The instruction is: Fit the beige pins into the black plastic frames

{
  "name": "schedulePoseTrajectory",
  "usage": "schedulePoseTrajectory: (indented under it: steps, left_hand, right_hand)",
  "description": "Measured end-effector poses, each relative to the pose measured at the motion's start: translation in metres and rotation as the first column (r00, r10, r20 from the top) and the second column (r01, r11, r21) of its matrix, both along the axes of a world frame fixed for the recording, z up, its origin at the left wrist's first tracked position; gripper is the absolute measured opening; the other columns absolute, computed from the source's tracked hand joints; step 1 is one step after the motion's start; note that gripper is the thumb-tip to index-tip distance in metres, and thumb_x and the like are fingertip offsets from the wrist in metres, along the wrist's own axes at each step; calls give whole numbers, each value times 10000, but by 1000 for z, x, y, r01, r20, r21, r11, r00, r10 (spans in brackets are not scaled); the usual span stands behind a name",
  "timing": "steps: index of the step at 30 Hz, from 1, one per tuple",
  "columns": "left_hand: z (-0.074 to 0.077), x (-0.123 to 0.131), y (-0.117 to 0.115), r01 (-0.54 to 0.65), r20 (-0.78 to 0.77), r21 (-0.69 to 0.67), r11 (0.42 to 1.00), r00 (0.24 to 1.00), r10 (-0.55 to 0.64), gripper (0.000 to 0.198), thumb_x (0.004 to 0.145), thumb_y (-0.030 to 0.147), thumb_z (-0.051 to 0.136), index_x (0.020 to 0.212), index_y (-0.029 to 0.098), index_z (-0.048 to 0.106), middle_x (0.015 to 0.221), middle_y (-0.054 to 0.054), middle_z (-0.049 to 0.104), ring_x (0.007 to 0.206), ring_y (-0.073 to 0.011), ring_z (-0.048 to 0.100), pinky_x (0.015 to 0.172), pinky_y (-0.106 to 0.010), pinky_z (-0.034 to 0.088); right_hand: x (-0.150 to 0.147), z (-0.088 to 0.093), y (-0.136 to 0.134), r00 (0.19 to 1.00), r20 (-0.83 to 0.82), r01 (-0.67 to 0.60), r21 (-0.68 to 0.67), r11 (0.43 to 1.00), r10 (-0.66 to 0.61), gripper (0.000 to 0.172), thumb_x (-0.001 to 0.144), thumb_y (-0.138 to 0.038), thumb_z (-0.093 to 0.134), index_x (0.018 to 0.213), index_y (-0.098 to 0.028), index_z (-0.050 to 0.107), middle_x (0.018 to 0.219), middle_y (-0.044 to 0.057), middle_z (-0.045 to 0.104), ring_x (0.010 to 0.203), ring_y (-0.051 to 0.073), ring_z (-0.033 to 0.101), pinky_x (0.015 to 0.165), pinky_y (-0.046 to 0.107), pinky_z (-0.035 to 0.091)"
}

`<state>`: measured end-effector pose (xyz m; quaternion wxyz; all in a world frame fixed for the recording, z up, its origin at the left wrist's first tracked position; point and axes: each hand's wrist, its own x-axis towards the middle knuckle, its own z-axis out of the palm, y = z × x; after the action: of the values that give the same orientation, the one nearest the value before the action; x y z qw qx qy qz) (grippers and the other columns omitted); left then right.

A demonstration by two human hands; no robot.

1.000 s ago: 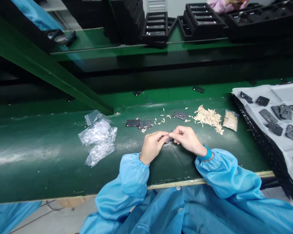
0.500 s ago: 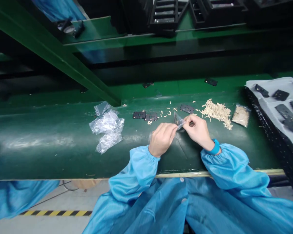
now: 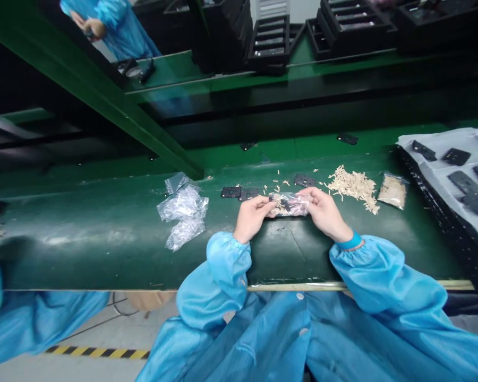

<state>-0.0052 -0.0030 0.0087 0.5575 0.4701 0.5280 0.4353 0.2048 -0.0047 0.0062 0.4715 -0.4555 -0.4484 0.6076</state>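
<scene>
Two hands hold one clear plastic bag [image 3: 289,204] in the head view, with beige pieces and dark bits inside. Your left hand [image 3: 252,216] pinches its left end and your right hand [image 3: 322,212], with a blue wristband [image 3: 350,240], pinches its right end, so both grips are closed on it over the green desk [image 3: 103,254]. At 2 o'clock from your hands lies a heap of loose beige pieces [image 3: 352,185], and beyond it a second bag [image 3: 393,191] filled with similar pieces. Black plates [image 3: 231,192] lie around 11 to 12 o'clock, crumpled clear bags [image 3: 182,212] at 9 o'clock. Further out at 3 o'clock, black parts [image 3: 456,156] rest on a white sheet [image 3: 462,135]; black trays [image 3: 271,45] stand at 12 o'clock.
</scene>
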Motion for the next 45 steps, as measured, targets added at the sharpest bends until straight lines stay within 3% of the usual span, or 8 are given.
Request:
schedulePoseTrajectory:
  steps: [8, 14, 19, 24, 30, 32, 38, 45]
  left_hand:
    - [4, -2, -10, -202, -58, 122, 972, 976, 210, 322, 672, 380, 871, 689, 162, 634, 599, 17, 673, 493, -104, 622, 506, -213, 496]
    - [3, 4, -12, -145, -17, 176, 974, 989, 150, 272, 740, 388, 823, 732, 163, 671, 661, 10, 698, 569, -118, 659, 583, -238, 551]
    - [12, 7, -14, -144, -89, 213, 966, 982, 166, 249, 742, 362, 828, 826, 158, 712, 740, -11, 732, 614, -110, 656, 608, -229, 556]
    - [12, 9, -19, -131, -192, 284, 950, 963, 190, 264, 778, 388, 804, 843, 171, 668, 764, 1, 698, 648, -104, 644, 604, -212, 551]
    - [5, -15, 39, 81, -394, 283, 956, 918, 38, 460, 1026, 501, 401, 979, 147, 692, 870, -83, 748, 757, -169, 725, 690, -286, 597]
    - [5, -21, 84, 179, -710, 307, 935, 698, 100, 486, 1077, 384, 241, 1120, 164, 672, 1043, -93, 764, 924, -160, 741, 836, -286, 593]
    - [3, -14, 199, 260, -913, 230, 938, 392, 115, 439, 953, 199, 570, 1381, 100, 569, 1481, -205, 552, 1374, -299, 541, 1158, -406, 412]
    - [14, -2, 226, 353, -993, 84, 932, 106, 49, 321, 949, 140, 440, 1101, 63, 712, 1107, -276, 715, 1106, -384, 691, 974, -526, 510]
  right_hand:
    - [-20, -14, -12, 963, -201, 178, -19, 984, -178, 385, 712, -358, 852, 832, -253, 501, 732, -25, 711, 610, 161, 684, 595, 290, 576]
    - [-16, -12, -11, 975, -220, -3, -28, 1000, -3, 312, 780, -414, 810, 1015, -217, 756, 976, 51, 776, 761, 199, 725, 742, 398, 633]
    - [-12, -11, -11, 997, -78, 9, 112, 994, 0, 106, 786, -251, 766, 877, -217, 810, 937, 43, 783, 897, 212, 725, 905, 399, 583]
    - [-9, -9, -11, 1000, -7, -20, 246, 969, 22, 258, 856, -165, 615, 970, -248, 831, 1101, 47, 721, 889, 178, 699, 863, 341, 573]
    - [-2, -5, -6, 991, -33, -121, 195, 973, 130, 329, 926, -237, 626, 1222, -284, 761, 952, 21, 643, 686, 124, 621, 784, 326, 548]
    - [0, -6, -4, 987, -88, -118, 194, 974, 137, 304, 919, -254, 651, 1197, -284, 771, 953, 21, 634, 687, 126, 609, 754, 322, 536]
    - [-1, -4, -4, 977, -115, -156, 187, 970, 179, 301, 928, -251, 629, 1195, -247, 768, 875, 6, 584, 647, 109, 587, 695, 303, 515]
    - [-6, 0, -4, 966, -166, -171, 161, 972, 198, 313, 921, -272, 629, 1193, -193, 761, 824, 1, 594, 615, 93, 571, 656, 281, 512]
